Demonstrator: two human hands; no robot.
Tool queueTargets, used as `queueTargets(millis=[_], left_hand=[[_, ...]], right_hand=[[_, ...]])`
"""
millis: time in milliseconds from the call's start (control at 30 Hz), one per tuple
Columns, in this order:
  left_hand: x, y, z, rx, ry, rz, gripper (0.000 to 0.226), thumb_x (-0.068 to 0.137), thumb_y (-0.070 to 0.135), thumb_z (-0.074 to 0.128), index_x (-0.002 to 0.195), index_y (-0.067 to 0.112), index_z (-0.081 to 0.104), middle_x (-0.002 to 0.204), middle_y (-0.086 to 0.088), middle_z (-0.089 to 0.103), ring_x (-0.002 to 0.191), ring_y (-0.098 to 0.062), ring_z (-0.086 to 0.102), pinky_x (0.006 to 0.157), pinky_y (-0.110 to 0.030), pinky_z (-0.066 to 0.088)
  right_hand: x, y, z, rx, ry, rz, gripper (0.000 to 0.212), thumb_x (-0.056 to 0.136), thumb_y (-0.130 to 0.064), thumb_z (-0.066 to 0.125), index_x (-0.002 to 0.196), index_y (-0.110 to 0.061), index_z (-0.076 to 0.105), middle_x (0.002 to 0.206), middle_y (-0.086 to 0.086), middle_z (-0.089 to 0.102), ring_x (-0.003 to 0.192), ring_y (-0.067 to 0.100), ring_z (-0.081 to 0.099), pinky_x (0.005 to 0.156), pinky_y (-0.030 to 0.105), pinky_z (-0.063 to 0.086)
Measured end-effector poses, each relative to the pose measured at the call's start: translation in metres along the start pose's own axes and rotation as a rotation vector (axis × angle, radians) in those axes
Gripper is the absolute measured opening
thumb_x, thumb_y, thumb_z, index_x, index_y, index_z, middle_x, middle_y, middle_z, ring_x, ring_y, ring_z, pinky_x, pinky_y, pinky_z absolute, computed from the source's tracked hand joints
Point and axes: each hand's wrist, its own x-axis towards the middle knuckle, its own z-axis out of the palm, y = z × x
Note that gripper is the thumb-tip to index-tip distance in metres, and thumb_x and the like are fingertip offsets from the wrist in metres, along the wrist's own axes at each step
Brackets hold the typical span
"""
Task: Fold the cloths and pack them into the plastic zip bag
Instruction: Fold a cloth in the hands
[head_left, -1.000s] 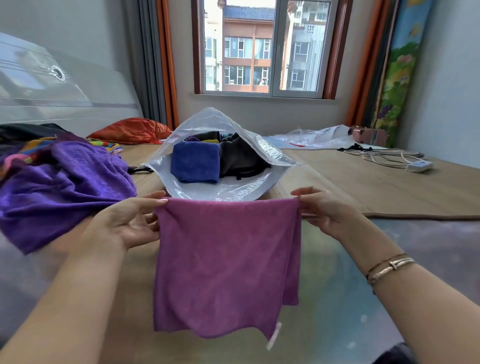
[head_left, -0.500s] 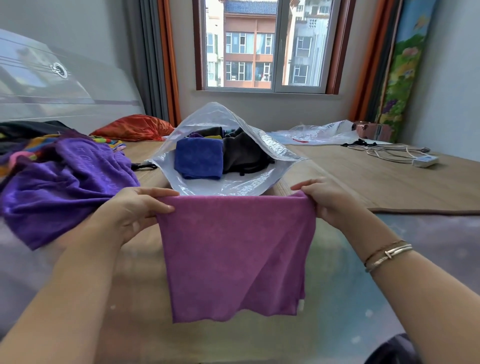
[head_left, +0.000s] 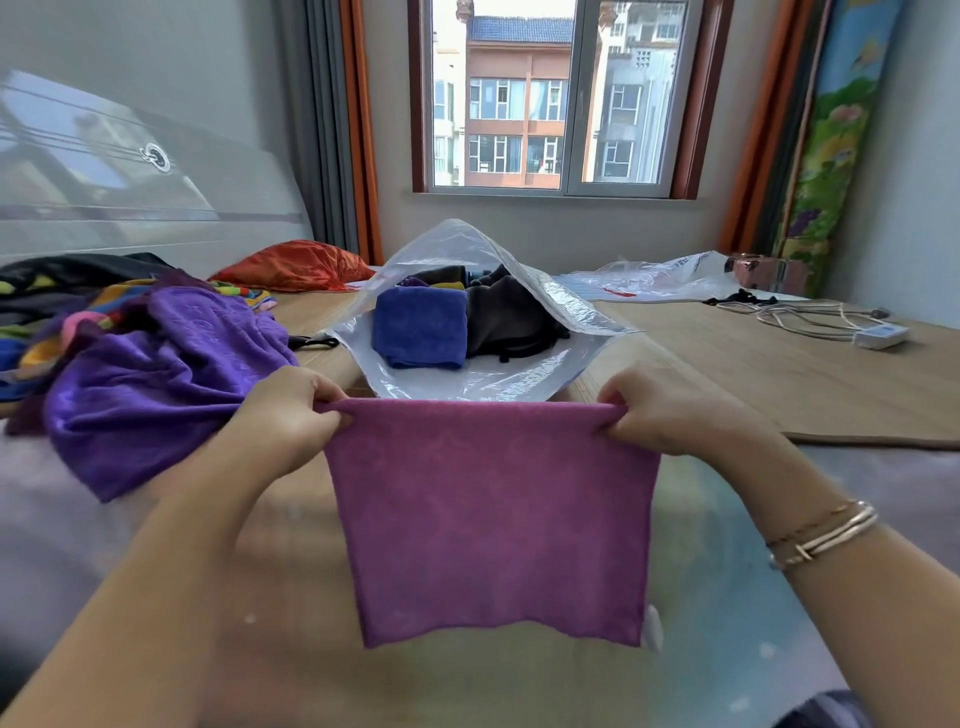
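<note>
Magenta cloth (head_left: 488, 525), pinched taut by both hands (head_left: 291, 415) (head_left: 670, 415), hides the zip bag's (head_left: 561, 306) near edge

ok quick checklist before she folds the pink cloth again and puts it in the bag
1. Left hand grips its top corner of the pink cloth: ok.
2. Right hand grips the other top corner: ok.
3. Top edge stretched level between the hands: ok.
4. Bottom edges matched: not ok, the lower hem hangs uneven.
5. Zip bag mouth open toward her: ok.
6. Room left inside beside the blue cloth and the dark cloth: cannot tell.
</note>
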Motion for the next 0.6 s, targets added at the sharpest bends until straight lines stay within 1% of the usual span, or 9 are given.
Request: queueTargets(millis=[67, 100, 167, 200, 300, 400, 467, 533, 600], left_hand=[[0.0, -0.004, -0.008, -0.002, 0.021, 0.027, 0.012, 0.086, 0.009, 0.066, 0.077, 0.016, 0.071, 0.079, -0.008, 0.069, 0.08, -0.023, 0.061, 0.07, -0.03, 0.04], [0.002, -0.007, -0.011, -0.045, 0.028, 0.038, 0.011, 0.086, 0.01, 0.067, 0.076, 0.013, 0.07, 0.077, -0.011, 0.069, 0.078, -0.025, 0.062, 0.07, -0.033, 0.045], [0.002, -0.013, -0.018, -0.294, 0.032, 0.017, 0.008, 0.088, 0.01, 0.067, 0.081, 0.007, 0.069, 0.08, -0.017, 0.068, 0.077, -0.025, 0.062, 0.077, -0.04, 0.052], [0.001, -0.014, -0.02, -0.436, 0.02, -0.009, 0.006, 0.089, 0.011, 0.065, 0.085, 0.008, 0.067, 0.082, -0.015, 0.068, 0.078, -0.023, 0.062, 0.079, -0.04, 0.053], [0.002, -0.018, -0.016, -0.697, -0.003, -0.069, 0.008, 0.092, 0.013, 0.061, 0.097, 0.013, 0.066, 0.091, -0.008, 0.068, 0.082, -0.019, 0.062, 0.079, -0.037, 0.052], [0.004, -0.019, -0.001, -0.687, 0.034, -0.081, 0.009, 0.095, 0.014, 0.058, 0.09, 0.018, 0.065, 0.083, -0.005, 0.064, 0.073, -0.016, 0.057, 0.073, -0.035, 0.049], [0.008, -0.021, 0.008, -0.624, 0.077, -0.068, 0.014, 0.096, 0.017, 0.058, 0.083, 0.02, 0.063, 0.073, 0.001, 0.061, 0.067, -0.014, 0.054, 0.068, -0.033, 0.046], [0.012, -0.019, 0.013, -0.636, 0.117, -0.049, 0.016, 0.096, 0.018, 0.056, 0.083, 0.024, 0.063, 0.072, 0.006, 0.06, 0.065, -0.008, 0.054, 0.063, -0.029, 0.044], [0.015, -0.014, 0.018, -0.667, 0.144, -0.015, 0.017, 0.097, 0.017, 0.054, 0.086, 0.025, 0.063, 0.074, 0.01, 0.061, 0.06, 0.003, 0.054, 0.06, -0.023, 0.041]], right_hand=[[0.003, 0.006, -0.002, 0.146, 0.119, -0.035, 0.03, 0.077, -0.005, 0.056, 0.05, -0.012, 0.047, 0.056, 0.0, 0.039, 0.058, 0.014, 0.037, 0.045, 0.018, 0.026], [0.005, 0.011, -0.004, 0.241, 0.152, -0.053, 0.028, 0.077, -0.005, 0.059, 0.051, -0.007, 0.05, 0.057, 0.003, 0.039, 0.058, 0.014, 0.037, 0.049, 0.022, 0.029], [0.007, 0.018, -0.006, 0.496, 0.171, -0.09, 0.02, 0.081, -0.008, 0.068, 0.068, 0.006, 0.061, 0.066, 0.007, 0.047, 0.066, 0.014, 0.043, 0.061, 0.029, 0.034], [0.006, 0.02, -0.007, 0.67, 0.169, -0.089, 0.018, 0.083, -0.01, 0.07, 0.078, 0.006, 0.066, 0.071, 0.006, 0.056, 0.071, 0.012, 0.05, 0.066, 0.029, 0.04], [0.002, 0.02, -0.002, 1.095, 0.072, -0.001, 0.011, 0.086, -0.018, 0.07, 0.095, -0.012, 0.073, 0.091, -0.001, 0.074, 0.085, 0.01, 0.066, 0.078, 0.029, 0.055], [0.009, 0.018, 0.014, 1.075, 0.086, 0.102, 0.019, 0.089, -0.027, 0.067, 0.102, -0.014, 0.07, 0.099, 0.004, 0.072, 0.086, 0.016, 0.066, 0.078, 0.036, 0.056], [0.013, 0.015, 0.019, 1.04, 0.15, 0.135, 0.018, 0.093, -0.029, 0.062, 0.104, -0.015, 0.068, 0.095, 0.003, 0.071, 0.08, 0.015, 0.065, 0.07, 0.031, 0.054], [0.017, 0.014, 0.02, 1.049, 0.211, 0.15, 0.014, 0.095, -0.03, 0.059, 0.099, -0.019, 0.067, 0.09, 0.001, 0.07, 0.074, 0.012, 0.064, 0.061, 0.025, 0.051], [0.022, 0.015, 0.021, 1.08, 0.275, 0.152, 0.014, 0.097, -0.029, 0.056, 0.092, -0.02, 0.066, 0.086, 0.001, 0.068, 0.071, 0.012, 0.062, 0.06, 0.025, 0.05]])
